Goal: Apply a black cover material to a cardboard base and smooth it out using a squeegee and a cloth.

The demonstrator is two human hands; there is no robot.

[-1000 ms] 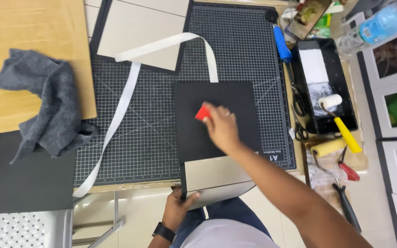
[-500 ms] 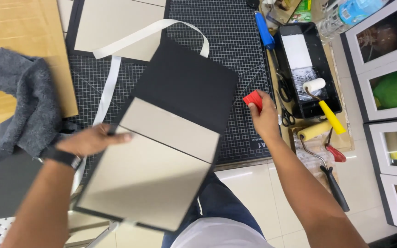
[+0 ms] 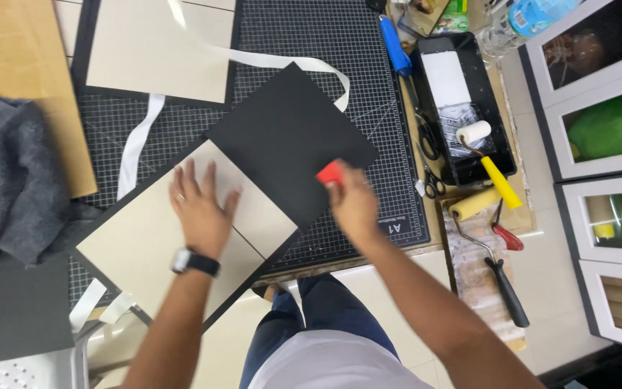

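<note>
Hands on folded board (image 3: 203,238): left (image 3: 199,209) flat open, right (image 3: 350,202) gripping red scraper (image 3: 330,173), ribbon (image 3: 268,61) beneath.

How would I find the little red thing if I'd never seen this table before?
Start at the big dark cutting mat with the white grid lines. On it lies an opened cover, half black sheet, half beige board. The red tool sits at the black half's lower right edge, pinched in the right hand; it is the only small bright red piece on the mat.
</note>
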